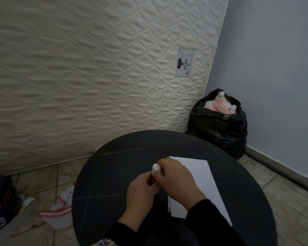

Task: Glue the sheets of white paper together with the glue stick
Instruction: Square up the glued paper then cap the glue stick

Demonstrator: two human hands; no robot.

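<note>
A glue stick [154, 174] with a red body and a white end sits between both hands above the dark round table [117, 174]. My left hand [141, 193] grips the red body from below. My right hand [176, 176] holds the white upper end with its fingers curled round it. Sheets of white paper [201, 178] lie stacked on the right half of the table, partly under my right wrist and sleeve. Whether the white end is a cap or bare glue cannot be told.
A quilted mattress [96, 68] leans upright behind the table. A full black rubbish bag [219, 125] stands in the corner at the right. On the tiled floor at the left lie a white and pink plastic bag [59, 210] and a dark case with coloured things [2, 201].
</note>
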